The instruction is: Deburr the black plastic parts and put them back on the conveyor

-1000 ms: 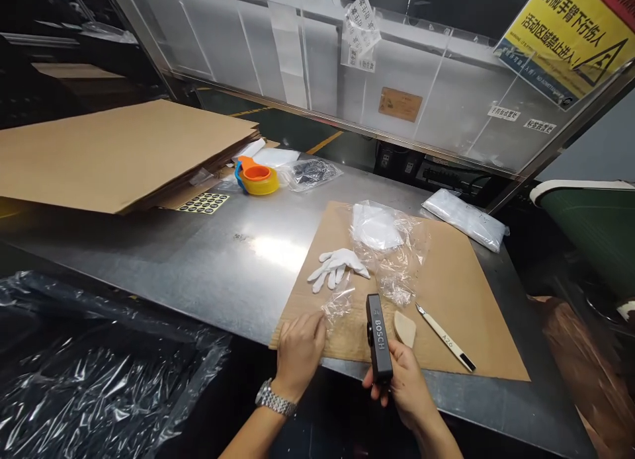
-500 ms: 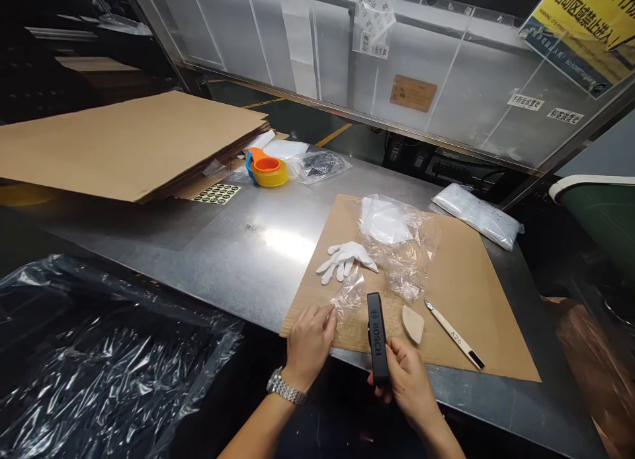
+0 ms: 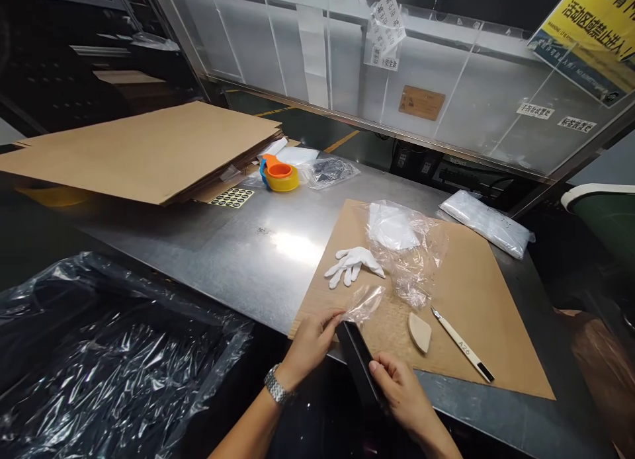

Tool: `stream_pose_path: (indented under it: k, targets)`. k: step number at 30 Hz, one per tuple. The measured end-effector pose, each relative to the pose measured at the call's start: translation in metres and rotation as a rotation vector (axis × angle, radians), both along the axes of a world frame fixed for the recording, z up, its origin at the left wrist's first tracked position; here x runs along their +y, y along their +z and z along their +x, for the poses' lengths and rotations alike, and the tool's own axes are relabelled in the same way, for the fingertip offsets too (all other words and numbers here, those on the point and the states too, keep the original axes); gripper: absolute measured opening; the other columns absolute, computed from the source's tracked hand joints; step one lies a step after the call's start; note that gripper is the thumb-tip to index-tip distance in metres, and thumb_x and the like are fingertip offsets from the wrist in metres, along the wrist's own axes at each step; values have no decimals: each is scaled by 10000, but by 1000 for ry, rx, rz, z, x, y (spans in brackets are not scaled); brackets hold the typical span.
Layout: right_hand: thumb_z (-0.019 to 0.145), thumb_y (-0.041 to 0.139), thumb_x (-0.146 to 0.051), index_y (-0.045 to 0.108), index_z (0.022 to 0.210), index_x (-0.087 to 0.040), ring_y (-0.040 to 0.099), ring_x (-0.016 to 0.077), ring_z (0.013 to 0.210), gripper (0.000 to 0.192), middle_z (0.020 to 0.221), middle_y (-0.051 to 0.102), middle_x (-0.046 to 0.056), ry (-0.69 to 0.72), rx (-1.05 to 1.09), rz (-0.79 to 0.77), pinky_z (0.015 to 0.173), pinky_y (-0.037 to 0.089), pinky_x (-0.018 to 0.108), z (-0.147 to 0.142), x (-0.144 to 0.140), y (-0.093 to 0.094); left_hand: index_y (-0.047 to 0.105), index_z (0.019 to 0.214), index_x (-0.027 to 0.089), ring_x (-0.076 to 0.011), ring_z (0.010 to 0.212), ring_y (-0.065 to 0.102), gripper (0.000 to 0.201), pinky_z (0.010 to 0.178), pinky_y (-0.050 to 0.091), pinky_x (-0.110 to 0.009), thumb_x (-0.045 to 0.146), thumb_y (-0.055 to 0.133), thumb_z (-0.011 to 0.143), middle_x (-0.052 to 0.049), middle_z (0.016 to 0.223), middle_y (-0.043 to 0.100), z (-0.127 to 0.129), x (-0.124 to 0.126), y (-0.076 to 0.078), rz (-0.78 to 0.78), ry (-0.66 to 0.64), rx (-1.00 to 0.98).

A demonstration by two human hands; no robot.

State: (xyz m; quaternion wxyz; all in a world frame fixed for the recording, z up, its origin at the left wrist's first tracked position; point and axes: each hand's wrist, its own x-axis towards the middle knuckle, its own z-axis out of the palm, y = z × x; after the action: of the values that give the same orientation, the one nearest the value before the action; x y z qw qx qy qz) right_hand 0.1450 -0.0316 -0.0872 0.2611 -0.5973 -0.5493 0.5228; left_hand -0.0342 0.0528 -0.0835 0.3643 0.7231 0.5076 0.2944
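Black device now lies tilted, its far end pointing up and left toward the mouth of the small clear bag; half a second earlier it stood nearly upright in line with the view, its printed face showing, and that face is now turned out of sight. Right hand holds the device at its near end, fingers closed around the body. Left hand has moved from the near edge of the cardboard sheet to the bag, thumb and fingertips pinched together on the film at its near edge, lifting it slightly off the sheet. Device tip and bag opening are now touching or just beside each other, where they were apart before. Judgement: the device is being lined up with the bag opening, not yet inside it. White glove, beige wedge and craft knife lie untouched on the sheet
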Motion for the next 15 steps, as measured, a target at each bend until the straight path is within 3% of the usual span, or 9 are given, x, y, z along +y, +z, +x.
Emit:
stream_pose_path:
  k: [6, 10, 15]
  targets:
    - [898, 313, -433, 494, 672, -184, 507, 139, 541, 382, 567, 526, 3, -67, -332, 195, 503, 333, 224, 4, 5, -4, 627, 1069, 199, -170, 932, 640, 320, 818, 514, -293, 207, 368, 880, -43, 1030, 694, 6, -9, -4, 106, -32, 46]
    - [894, 312, -374, 566, 952, -150, 596, 219, 532, 343, 603, 623, 88, -92, -539, 318, 476, 339, 260, -6, 6, -7, 585, 1126, 151, -231, 875, 625, 346, 767, 513, -379, 158, 359, 864, -111, 932, 681, 24, -28, -8, 251, -22, 159]
    - [897, 313, -265, 455, 1194, -95, 627, 221, 498, 370, 579, 644, 69, -65, -725, 488, 455, 377, 260, -8, 17, -4, 627, 1016, 159, -229, 678, 590, 305, 611, 500, -367, 129, 376, 846, -79, 734, 643, 32, -45, 4, 386, -119, 267]
